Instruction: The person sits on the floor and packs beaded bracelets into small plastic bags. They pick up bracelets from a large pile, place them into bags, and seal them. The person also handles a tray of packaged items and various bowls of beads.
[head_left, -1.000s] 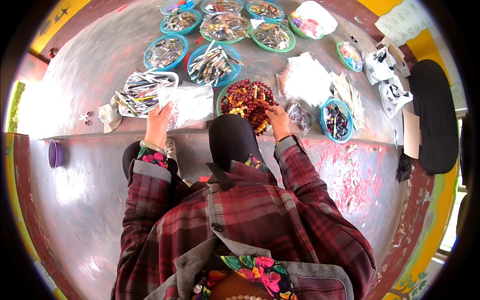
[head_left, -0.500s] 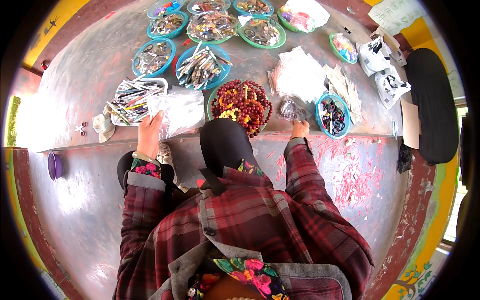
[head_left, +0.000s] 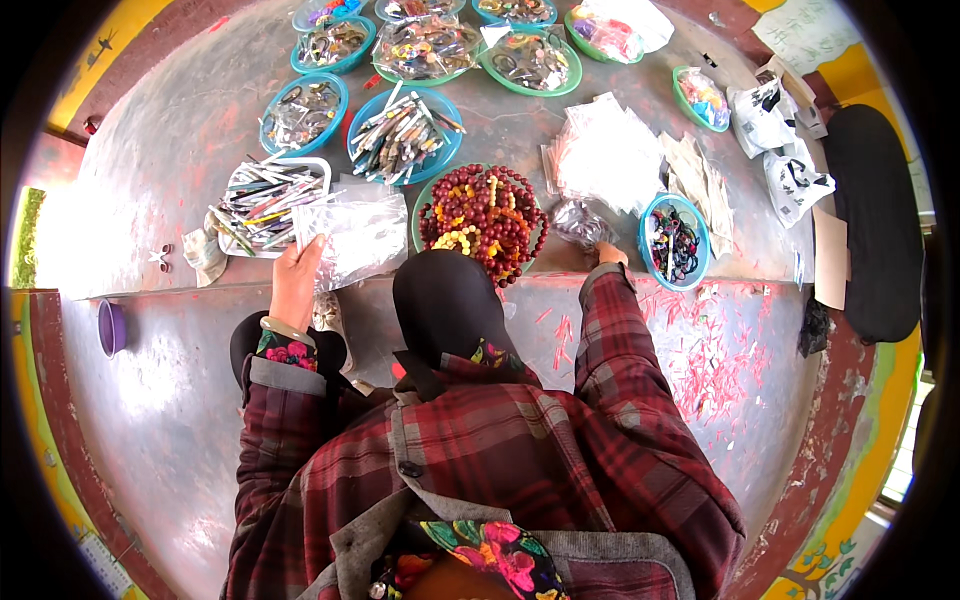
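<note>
My left hand [head_left: 297,283] grips the near corner of a clear plastic bag [head_left: 358,237] that lies flat on the floor. My right hand [head_left: 608,254] reaches forward to a small crumpled clear bag [head_left: 583,224], beside a blue bowl of dark beads [head_left: 673,241]; only its knuckles show past the plaid sleeve, so its grip is hidden. Between the hands stands a green bowl of red and yellow bead strings [head_left: 482,210]. A dark cap brim [head_left: 447,305] covers the bowl's near edge.
Several blue and green bowls of trinkets [head_left: 404,133] stand farther out, with a white tray of pens [head_left: 262,200]. A pile of clear bags [head_left: 606,153] lies right of centre. A purple cup [head_left: 110,327] sits at the left. A black mat [head_left: 868,215] lies at right.
My right hand has moved right, from the red bead bowl to the small crumpled bag by the blue bowl. My left hand stays on the clear bag.
</note>
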